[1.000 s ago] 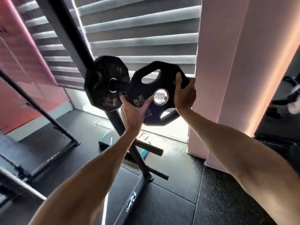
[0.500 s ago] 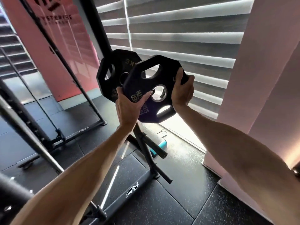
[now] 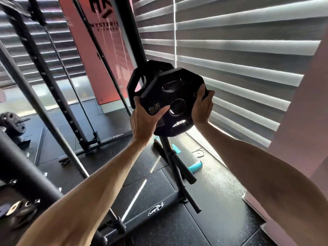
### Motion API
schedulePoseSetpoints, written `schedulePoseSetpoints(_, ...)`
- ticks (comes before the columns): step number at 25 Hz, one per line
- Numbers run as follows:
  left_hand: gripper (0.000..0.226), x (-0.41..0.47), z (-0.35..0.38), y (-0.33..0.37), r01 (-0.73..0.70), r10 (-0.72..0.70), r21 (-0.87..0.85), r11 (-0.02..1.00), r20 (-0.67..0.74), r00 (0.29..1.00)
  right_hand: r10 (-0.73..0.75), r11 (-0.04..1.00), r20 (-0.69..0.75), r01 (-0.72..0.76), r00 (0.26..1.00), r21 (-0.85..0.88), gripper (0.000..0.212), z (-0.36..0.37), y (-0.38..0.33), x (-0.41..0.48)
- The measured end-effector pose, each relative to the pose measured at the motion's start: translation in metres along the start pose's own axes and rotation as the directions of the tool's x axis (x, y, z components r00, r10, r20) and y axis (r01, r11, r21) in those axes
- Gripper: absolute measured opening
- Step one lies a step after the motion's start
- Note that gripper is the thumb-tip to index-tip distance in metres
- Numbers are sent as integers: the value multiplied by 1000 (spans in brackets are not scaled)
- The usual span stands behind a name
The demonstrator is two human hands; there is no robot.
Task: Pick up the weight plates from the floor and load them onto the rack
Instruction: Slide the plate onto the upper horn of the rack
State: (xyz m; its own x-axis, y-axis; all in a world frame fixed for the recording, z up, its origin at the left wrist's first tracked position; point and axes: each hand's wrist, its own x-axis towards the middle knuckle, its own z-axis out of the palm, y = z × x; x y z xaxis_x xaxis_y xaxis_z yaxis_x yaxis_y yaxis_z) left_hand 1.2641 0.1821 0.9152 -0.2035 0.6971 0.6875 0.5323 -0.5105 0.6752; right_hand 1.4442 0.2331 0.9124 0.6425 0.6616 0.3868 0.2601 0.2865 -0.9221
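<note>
Striped blinds [image 3: 239, 50] and a red banner [image 3: 99, 41] back the dark rack [image 3: 174, 167], whose upper peg already carries one plate [image 3: 142, 75]. Since a second ago the held plate [image 3: 170, 96] has swung in over it, left hand [image 3: 143, 119] and right hand [image 3: 202, 109] clamped on opposite edges; its hole looks about lined up to slide on.

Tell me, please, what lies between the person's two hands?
In the head view, the black weight plate sits between the left hand and the right hand, gripped at opposite edges. Its centre hole lies midway.
</note>
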Motion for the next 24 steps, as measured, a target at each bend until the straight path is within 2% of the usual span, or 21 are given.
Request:
schedulePoseSetpoints(3, 88, 19, 3, -17, -20, 21, 102, 995, -14, 1000, 17, 1000, 130, -19, 991, 10, 42, 19, 4, 15)
schedulePoseSetpoints(6, 117, 38, 9, -34, -3, 25, 298, 954, -68, 997, 9, 999, 221, 0, 975, -41, 48, 34, 3, 32)
schedulePoseSetpoints(10, 131, 54, 13, -44, 35, -24, 286, 958, -41, 999, 49, 995, 358, -13, 933, -102, 44, 43, 2, 45)
schedulePoseSetpoints(14, 133, 70, 14, -45, 115, -112, 260, 959, -27, 993, 145, 978, 450, -57, 881, -202, 59, 52, -6, 59)
schedulePoseSetpoints(17, 138, 77, 13, -45, 226, -240, 268, 937, 21, 970, 180, 964, 472, -58, 863, -261, 68, 52, -6, 63)
schedulePoseSetpoints(21, 129, 76, 3, -44, 279, -313, 309, 909, 66, 948, 168, 968, 452, -60, 876, -243, 64, 43, 2, 39)
schedulePoseSetpoints(23, 108, 63, -6, -50, 275, -315, 304, 912, 92, 944, 152, 970, 470, -41, 869, -239, 58, 36, 19, 17)
schedulePoseSetpoints(24, 93, 53, -11, -56, 280, -330, 314, 907, 119, 936, 196, 964, 469, -82, 861, -253, 54, 37, 38, 11)
